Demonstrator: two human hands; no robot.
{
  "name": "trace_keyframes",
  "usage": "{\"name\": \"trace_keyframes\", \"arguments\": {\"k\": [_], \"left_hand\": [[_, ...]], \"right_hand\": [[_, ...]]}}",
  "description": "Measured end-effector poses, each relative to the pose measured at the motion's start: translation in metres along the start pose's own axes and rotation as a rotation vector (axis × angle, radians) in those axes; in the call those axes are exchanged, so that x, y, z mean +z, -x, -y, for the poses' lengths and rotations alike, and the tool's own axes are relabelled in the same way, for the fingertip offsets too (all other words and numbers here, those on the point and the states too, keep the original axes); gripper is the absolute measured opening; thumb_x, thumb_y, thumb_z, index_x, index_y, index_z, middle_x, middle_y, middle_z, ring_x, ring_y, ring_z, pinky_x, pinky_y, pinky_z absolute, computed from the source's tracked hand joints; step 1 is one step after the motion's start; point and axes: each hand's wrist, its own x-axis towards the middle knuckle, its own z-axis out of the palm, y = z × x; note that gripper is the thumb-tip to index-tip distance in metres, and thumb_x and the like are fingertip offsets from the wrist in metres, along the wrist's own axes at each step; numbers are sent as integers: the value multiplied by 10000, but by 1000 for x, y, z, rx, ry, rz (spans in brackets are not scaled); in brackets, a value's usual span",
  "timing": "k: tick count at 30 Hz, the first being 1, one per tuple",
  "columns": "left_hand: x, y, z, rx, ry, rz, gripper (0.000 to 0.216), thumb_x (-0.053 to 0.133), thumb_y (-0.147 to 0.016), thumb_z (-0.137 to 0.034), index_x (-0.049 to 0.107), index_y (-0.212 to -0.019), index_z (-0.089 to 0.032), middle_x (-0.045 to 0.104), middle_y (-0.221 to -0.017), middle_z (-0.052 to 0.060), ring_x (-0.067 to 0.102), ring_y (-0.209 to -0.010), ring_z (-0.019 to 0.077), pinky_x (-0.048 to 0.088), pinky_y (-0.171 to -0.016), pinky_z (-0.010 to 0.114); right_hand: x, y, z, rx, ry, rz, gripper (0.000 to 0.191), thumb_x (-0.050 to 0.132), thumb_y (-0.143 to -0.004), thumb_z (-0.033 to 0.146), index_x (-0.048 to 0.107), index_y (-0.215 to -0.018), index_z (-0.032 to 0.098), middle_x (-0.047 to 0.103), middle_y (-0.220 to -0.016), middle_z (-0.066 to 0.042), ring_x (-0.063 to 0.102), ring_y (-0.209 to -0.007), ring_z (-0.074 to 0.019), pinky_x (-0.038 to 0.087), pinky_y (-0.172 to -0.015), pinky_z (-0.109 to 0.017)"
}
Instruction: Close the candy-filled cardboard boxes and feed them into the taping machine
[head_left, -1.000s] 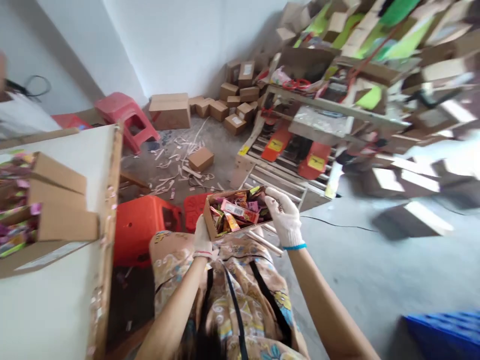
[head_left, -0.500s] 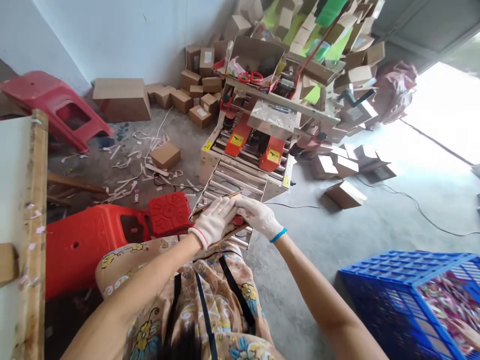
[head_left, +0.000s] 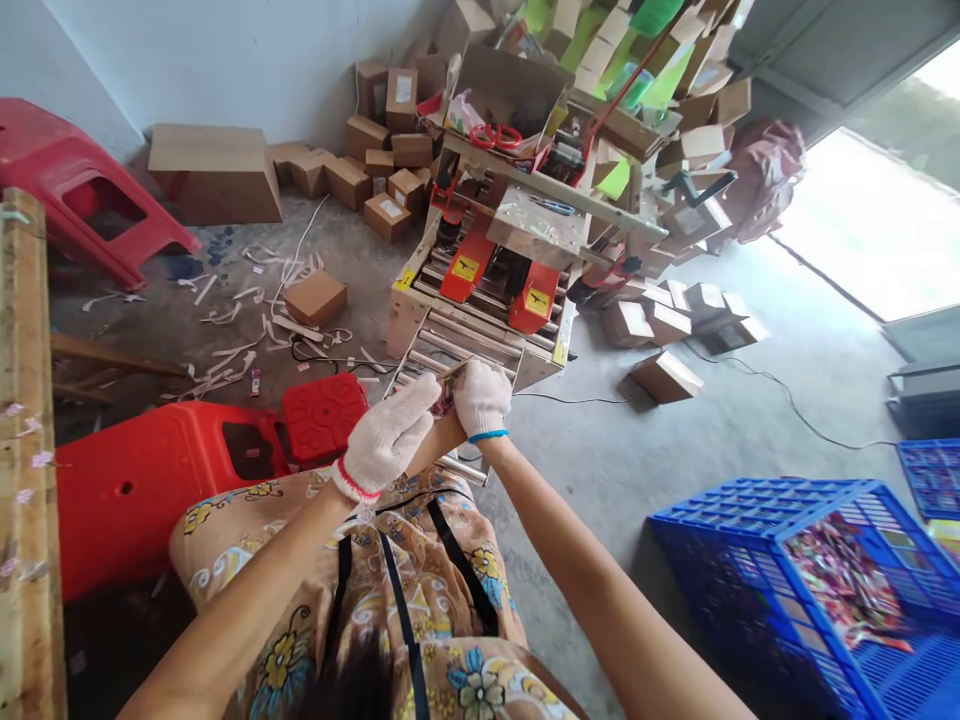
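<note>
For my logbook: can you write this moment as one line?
left hand: flat on cardboard box | right hand: gripping its edge | behind: roller machine

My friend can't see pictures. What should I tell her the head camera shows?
A gloved left hand and right hand hold a small cardboard box in front of a roller machine. A red stool lies at the left, a blue crate of colourful packets at the right, brown boxes behind.

A roller-bed carton-sealing machine with orange guards [head_left: 487, 290] stands on the concrete floor [head_left: 675, 440], small brown cardboard boxes [head_left: 382, 165] heaped behind it; red-handled scissors [head_left: 495, 137] lie on top. A blue plastic crate [head_left: 720, 500] of colourful packets sits right, red plastic stools [head_left: 135, 500] left
</note>
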Motion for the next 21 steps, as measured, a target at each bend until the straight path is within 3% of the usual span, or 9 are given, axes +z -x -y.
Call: {"name": "trace_keyframes", "arguments": {"k": [2,4,6,8,13,18,21], "left_hand": [[-6,3,7,-118,7,-96,629,640,-1000,-410,529,-1567,-162,485,-1647,130,390,-1574,286,294,-1328,478],[2,6,14,-336,41,-58,813,763,-902,-451,468,-1603,-163,472,-1658,150,412,-1560,340,321,-1317,506],[19,13,16,-526,137,25,856,784,-879,-433,431,-1620,-189,510,-1638,133,496,-1509,327,398,-1280,470],[40,21,11,-610,216,24,749,691,-952,-421,422,-1624,-228,506,-1648,88,503,-1508,277,406,-1276,414],[70,39,-14,-707,276,-115,562,442,-1073,-418,446,-1612,-257,503,-1652,45,468,-1533,230,393,-1281,384],[76,49,-33,-699,294,-49,622,424,-1077,-493,422,-1637,-222,457,-1676,72,459,-1539,255,383,-1289,409],[76,57,-37,-629,286,-4,677,422,-1077,-506,339,-1676,-200,365,-1723,76,369,-1589,243,332,-1315,407]], "right_hand": [[6,-2,-3,-27,3,-20,270,510,-952,223,696,-1125,132,757,-1122,-173,684,-1070,-295,333,-1165,-432],[9,-6,-7,-33,-1,-38,300,489,-955,216,689,-1160,124,758,-1113,-167,684,-1056,-288,256,-1216,-453],[10,-12,-10,-45,-5,-55,314,479,-959,223,686,-1171,117,760,-1090,-163,686,-1033,-282,209,-1239,-460],[6,-17,-12,-71,-7,-73,307,478,-962,230,688,-1157,116,758,-1078,-161,686,-1010,-277,180,-1252,-463],[1,4,-6,-103,-120,-115,319,426,-995,209,693,-1157,145,762,-1082,-131,671,-1030,-260,186,-1262,-496],[20,66,2,-282,-199,-99,500,443,-1011,218,542,-1480,74,649,-1436,-204,520,-1404,-304,180,-1299,-530],[23,77,5,-349,-94,15,517,415,-992,113,536,-1493,67,606,-1496,-209,461,-1472,-293,187,-1311,-514]]}}
